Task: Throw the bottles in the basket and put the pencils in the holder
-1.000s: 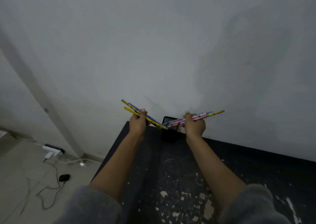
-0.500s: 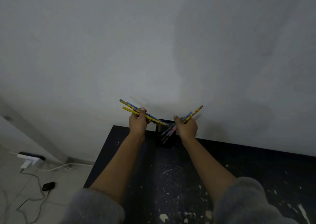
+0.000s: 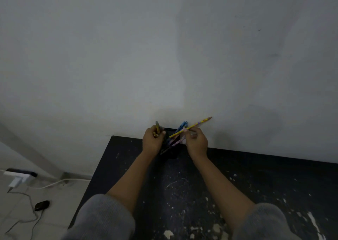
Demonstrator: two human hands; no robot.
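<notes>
A black pencil holder (image 3: 172, 152) stands at the far edge of the dark table (image 3: 256, 181), against the wall, between my two hands. My left hand (image 3: 153, 141) is closed around a few pencils (image 3: 157, 129) held nearly upright at the holder's left side. My right hand (image 3: 196, 142) pinches a yellow patterned pencil (image 3: 196, 125) that slants up to the right, its lower tip over the holder. Blue and pink pencils (image 3: 180, 130) lean inside the holder by my right fingers. No bottles or basket are in view.
The table top is speckled with pale paint chips. A bare grey wall (image 3: 164, 56) rises right behind the holder. On the floor at left lie a white power strip (image 3: 17, 177), cables and a small black device (image 3: 42, 205).
Both hands have dropped closer to the holder. The left hand's pencils swung from slanting sideways to nearly upright. Most of the right hand's pencils now lean in the holder; it keeps the yellow one.
</notes>
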